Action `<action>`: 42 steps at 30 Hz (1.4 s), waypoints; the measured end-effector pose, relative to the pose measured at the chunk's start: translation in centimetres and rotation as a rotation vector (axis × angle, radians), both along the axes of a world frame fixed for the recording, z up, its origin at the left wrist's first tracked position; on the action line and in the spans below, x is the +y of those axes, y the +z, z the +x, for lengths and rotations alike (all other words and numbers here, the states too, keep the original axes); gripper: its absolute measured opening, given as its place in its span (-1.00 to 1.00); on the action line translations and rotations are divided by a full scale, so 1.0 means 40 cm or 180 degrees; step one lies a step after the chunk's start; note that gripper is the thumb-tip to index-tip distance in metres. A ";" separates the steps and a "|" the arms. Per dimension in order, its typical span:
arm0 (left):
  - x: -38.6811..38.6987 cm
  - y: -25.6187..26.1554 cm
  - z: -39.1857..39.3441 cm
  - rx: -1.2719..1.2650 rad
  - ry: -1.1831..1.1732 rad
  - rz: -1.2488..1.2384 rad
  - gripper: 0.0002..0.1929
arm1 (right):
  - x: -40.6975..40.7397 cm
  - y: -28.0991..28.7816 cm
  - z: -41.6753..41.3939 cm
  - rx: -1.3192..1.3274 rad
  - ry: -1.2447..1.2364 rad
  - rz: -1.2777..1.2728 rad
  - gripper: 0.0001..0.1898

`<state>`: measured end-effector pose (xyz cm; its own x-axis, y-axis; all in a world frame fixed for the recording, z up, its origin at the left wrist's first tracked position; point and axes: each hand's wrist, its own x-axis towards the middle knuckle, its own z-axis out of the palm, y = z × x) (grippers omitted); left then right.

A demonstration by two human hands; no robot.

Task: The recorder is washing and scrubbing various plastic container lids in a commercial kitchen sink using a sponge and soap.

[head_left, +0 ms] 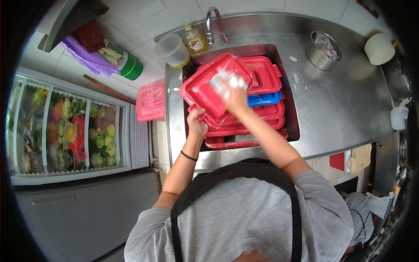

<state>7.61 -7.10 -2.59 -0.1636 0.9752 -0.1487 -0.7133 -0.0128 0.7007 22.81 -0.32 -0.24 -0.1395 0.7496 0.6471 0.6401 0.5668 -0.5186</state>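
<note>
My left hand (197, 123) grips the near-left corner of a red plastic lid (204, 85), which is tilted above the sink (292, 127). On the lid's face lies my right hand (231, 90), closed around a foamy scrubbing pad (220, 85); motion blurs both, so the pad's kind is unclear. White suds cover the fingers and part of the lid. Beneath, several more red lids (262, 77) are stacked in the sink, with a blue plastic lid (265, 99) among them. The lower part of the stack is partly hidden by my right forearm.
Behind the sink stand a chrome faucet (214, 24), a soap pump bottle (195, 41) and a clear plastic tub (172, 49). A steel pot (323, 50) is on the counter at right, which bears foam spots. At left are a red container (150, 101) and a glass-front fridge (68, 127) of vegetables.
</note>
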 end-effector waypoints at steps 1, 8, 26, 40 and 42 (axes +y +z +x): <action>-0.016 -0.001 -0.001 0.0114 -0.0173 0.0121 -0.71 | 0.048 0.002 0.031 0.0148 -0.0870 -0.0460 -0.66; -0.029 0.052 -0.001 0.0105 0.0059 0.0213 -0.59 | 0.022 -0.021 -0.046 0.0191 -0.0459 -0.0371 -0.71; 0.058 0.076 0.039 -0.0272 0.0181 0.0208 -0.71 | 0.036 -0.062 -0.007 0.0369 0.0079 -0.0256 -0.78; 0.066 0.023 -0.067 -0.0269 0.0163 0.0232 -0.61 | 0.071 -0.114 -0.014 0.0140 0.0078 -0.0514 -0.74; 0.054 0.011 -0.104 -0.0275 0.0230 0.0326 -0.63 | 0.114 -0.099 -0.040 -0.0210 -0.0079 -0.0684 -0.71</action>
<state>3.46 -4.94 -2.15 -0.2249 0.9722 -0.0657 -0.7655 -0.1346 0.6291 21.20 4.24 -4.18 -0.1560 0.8729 0.4622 0.6891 0.4314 -0.5822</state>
